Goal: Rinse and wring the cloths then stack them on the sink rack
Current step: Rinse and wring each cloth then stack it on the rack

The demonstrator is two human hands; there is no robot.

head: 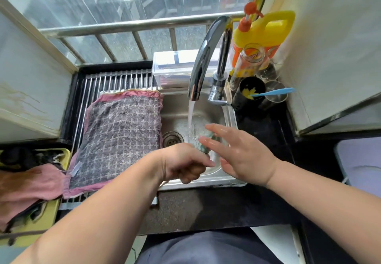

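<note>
Gripping green cloth (pixel 203 147) near the front sink rim (pixel 206 180), left hand (pixel 183 165) is beside spread right hand (pixel 239 154).

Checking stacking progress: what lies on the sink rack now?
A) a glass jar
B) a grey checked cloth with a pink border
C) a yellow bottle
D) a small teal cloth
B: the grey checked cloth lies flat on the sink rack; the left hand holds the teal cloth under the running tap.

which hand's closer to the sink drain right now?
Left. The left hand is just in front of the drain, holding a teal cloth; the right hand is farther right, beyond the water stream.
</note>
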